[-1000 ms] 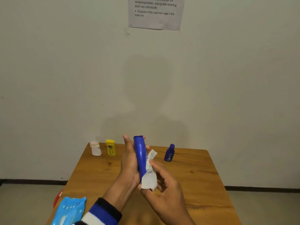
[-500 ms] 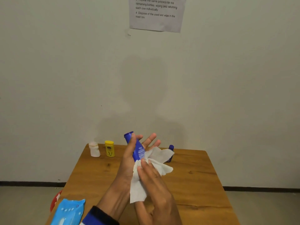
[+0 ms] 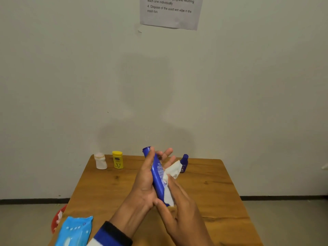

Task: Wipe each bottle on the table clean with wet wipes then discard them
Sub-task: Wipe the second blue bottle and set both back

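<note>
Above the wooden table (image 3: 110, 189), the left hand (image 3: 143, 183) grips a tall blue bottle (image 3: 157, 176), tilted with its cap toward the wall, thumb along its side and the other fingers spread behind it. The right hand (image 3: 177, 210) presses a white wet wipe (image 3: 169, 183) against the bottle's lower right side, fingers closed on the cloth. At the far edge stand a white bottle (image 3: 100, 161), a yellow bottle (image 3: 117, 159) just beside it, and a small dark blue bottle (image 3: 184, 162). A light blue wipes pack (image 3: 74, 231) lies at the near left corner.
</note>
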`<state>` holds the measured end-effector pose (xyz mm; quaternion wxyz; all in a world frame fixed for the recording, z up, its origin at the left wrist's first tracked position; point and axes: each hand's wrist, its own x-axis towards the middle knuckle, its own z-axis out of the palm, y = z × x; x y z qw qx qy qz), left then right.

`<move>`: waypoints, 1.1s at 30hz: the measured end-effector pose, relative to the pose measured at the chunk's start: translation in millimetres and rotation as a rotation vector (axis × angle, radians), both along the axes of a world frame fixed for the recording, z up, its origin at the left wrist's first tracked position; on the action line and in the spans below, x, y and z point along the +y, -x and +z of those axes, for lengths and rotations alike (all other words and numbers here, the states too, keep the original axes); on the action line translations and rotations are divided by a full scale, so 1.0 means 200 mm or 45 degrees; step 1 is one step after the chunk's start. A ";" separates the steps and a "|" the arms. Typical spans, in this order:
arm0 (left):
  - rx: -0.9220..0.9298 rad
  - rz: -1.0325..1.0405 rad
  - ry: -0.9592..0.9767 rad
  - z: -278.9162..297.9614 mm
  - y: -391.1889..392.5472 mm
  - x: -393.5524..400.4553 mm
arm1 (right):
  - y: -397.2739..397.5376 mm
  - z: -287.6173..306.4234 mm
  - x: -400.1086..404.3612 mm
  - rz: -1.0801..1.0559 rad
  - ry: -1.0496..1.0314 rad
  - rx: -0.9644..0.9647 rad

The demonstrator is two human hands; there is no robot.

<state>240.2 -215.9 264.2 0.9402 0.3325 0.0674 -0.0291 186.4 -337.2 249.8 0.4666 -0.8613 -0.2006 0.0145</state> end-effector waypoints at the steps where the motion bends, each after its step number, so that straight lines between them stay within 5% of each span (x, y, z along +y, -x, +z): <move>1: 0.022 0.018 0.029 -0.02 0.00 0.01 | 0.01 -0.01 -0.01 -0.030 -0.014 -0.017; 5: 0.124 0.037 0.146 -0.12 -0.02 0.05 | 0.04 -0.02 -0.06 -0.140 -0.067 -0.101; 16: -0.049 -0.233 -0.043 -0.16 0.03 0.14 | -0.06 0.01 -0.24 -0.539 -0.320 0.063; 27: 0.071 -0.171 -0.020 -0.15 0.07 0.17 | 0.06 -0.09 0.11 -0.277 0.555 -0.549; 33: 0.057 -0.324 -0.103 -0.19 0.16 0.08 | 0.06 -0.11 0.14 -0.104 0.749 -0.318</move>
